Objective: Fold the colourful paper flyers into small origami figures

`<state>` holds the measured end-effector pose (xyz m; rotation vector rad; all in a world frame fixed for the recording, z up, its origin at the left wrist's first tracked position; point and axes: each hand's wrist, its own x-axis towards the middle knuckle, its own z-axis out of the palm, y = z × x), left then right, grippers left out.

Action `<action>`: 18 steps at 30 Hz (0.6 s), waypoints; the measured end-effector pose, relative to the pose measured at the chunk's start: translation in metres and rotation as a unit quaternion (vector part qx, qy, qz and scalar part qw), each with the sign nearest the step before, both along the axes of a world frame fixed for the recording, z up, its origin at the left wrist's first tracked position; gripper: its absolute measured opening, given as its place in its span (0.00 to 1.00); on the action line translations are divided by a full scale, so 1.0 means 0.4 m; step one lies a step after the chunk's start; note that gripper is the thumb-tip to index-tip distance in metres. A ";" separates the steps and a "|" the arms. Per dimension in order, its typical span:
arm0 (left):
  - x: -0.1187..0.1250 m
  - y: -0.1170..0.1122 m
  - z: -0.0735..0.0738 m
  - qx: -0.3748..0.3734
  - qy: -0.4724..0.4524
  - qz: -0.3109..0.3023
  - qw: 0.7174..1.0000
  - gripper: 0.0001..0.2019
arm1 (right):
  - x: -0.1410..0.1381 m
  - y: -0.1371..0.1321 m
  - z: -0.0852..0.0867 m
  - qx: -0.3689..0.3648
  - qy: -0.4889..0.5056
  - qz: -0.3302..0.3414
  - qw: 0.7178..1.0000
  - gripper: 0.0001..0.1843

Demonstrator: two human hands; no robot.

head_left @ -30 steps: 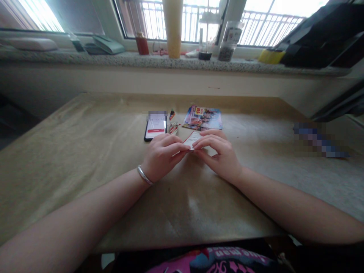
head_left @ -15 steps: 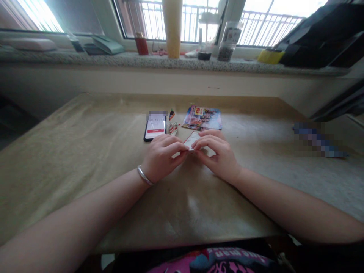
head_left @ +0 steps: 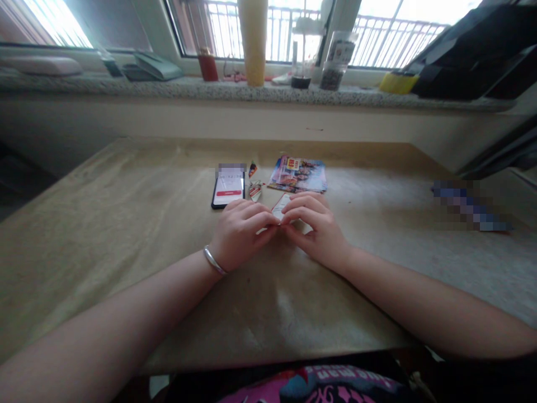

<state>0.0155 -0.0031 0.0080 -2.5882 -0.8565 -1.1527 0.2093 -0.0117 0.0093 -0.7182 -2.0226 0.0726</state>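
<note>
A small piece of white paper [head_left: 280, 207] with a red edge is pinched at its near edge between my two hands, above the table. My left hand [head_left: 243, 229], with a silver bangle [head_left: 213, 260] at the wrist, is closed on its left side. My right hand [head_left: 316, 224] grips it from the right, fingers curled over much of it. Beyond my left hand lies a phone [head_left: 229, 187] with a lit screen. Folded paper scraps [head_left: 255, 191] rest beside the phone. Past my right hand lie colourful printed booklets [head_left: 300, 174].
The table [head_left: 146, 235] has a beige cover. A blurred-out flat item [head_left: 470, 207] lies at the right. Along the back, a stone windowsill [head_left: 188, 89] holds a red jar [head_left: 207, 66], a tall yellow cylinder [head_left: 254, 50], clear containers [head_left: 333, 64] and a black bag [head_left: 465, 61].
My right hand has shifted slightly left and closer to my left hand. Less of the white paper shows. Things on the table have stayed in place.
</note>
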 end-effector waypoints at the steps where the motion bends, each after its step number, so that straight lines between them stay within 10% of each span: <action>1: 0.000 0.000 0.000 0.000 0.002 -0.002 1.000 0.04 | -0.001 0.000 0.000 -0.003 0.001 -0.002 1.000 0.04; 18: -0.001 -0.001 0.005 0.031 0.027 -0.005 0.999 0.05 | -0.004 0.010 -0.009 0.012 -0.021 -0.014 1.000 0.05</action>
